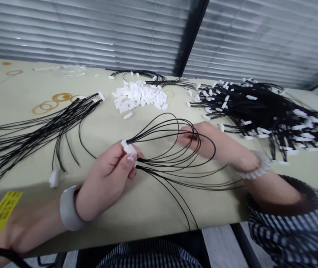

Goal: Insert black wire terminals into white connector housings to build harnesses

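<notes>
My left hand [110, 178] pinches a white plastic connector [129, 148] between thumb and fingers, above the front part of the table. Thin black wires [172, 160] run out of it to the right; some bend round in wide loops back towards the connector, others trail loose towards the table edge. My right hand [196, 137] is among the loops, with wires crossing in front of it. Its fingers are curled together and slightly blurred, so what they grip is hidden. Left of my left hand lies a bundle of black wires [44, 128] with white connectors at its far end.
Loose white connectors [139, 96] form a pile at the table's middle back. A large heap of black wire harnesses [259, 108] covers the right side. Orange rubber bands [45, 107] lie at the left. More wires [147, 74] stretch along the back, near the window blinds [77, 29].
</notes>
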`<state>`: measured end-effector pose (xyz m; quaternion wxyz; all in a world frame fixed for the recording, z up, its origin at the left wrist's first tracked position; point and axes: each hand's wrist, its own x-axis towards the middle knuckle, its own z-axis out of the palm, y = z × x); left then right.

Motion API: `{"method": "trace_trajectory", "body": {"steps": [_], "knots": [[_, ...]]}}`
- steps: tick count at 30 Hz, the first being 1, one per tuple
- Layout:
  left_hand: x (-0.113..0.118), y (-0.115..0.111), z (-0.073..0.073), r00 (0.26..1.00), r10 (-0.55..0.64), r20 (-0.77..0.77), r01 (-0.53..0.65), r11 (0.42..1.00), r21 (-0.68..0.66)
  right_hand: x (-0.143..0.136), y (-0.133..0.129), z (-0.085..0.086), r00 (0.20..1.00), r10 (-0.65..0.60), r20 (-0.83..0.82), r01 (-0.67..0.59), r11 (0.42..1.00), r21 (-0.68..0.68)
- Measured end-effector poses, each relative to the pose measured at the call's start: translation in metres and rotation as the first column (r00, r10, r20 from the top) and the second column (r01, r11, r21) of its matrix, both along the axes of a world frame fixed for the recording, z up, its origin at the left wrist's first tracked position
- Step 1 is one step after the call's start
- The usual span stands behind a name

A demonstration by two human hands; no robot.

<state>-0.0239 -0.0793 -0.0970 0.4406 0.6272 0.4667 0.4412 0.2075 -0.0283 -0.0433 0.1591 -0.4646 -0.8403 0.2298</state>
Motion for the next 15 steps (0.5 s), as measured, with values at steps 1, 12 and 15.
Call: {"method": "trace_trajectory", "body": {"steps": [1,12,15], "knots": [[0.000,0.000,-0.001,1.000,0.001,0.011,-0.001,1.000,0.031,-0.003,-0.006,-0.003,0.998,0.059,-0.011,-0.059,0.998,-0.031],[0.001,0.001,-0.001,0.996,0.085,0.026,-0.087,0.991,0.103,-0.047,-0.027,-0.007,0.955,0.261,-0.137,-0.273,0.959,-0.073],[0.001,0.002,-0.002,0.994,0.091,0.061,-0.095,0.993,0.076,-0.049,-0.026,-0.009,0.960,0.242,-0.143,-0.260,0.957,-0.130]]}}
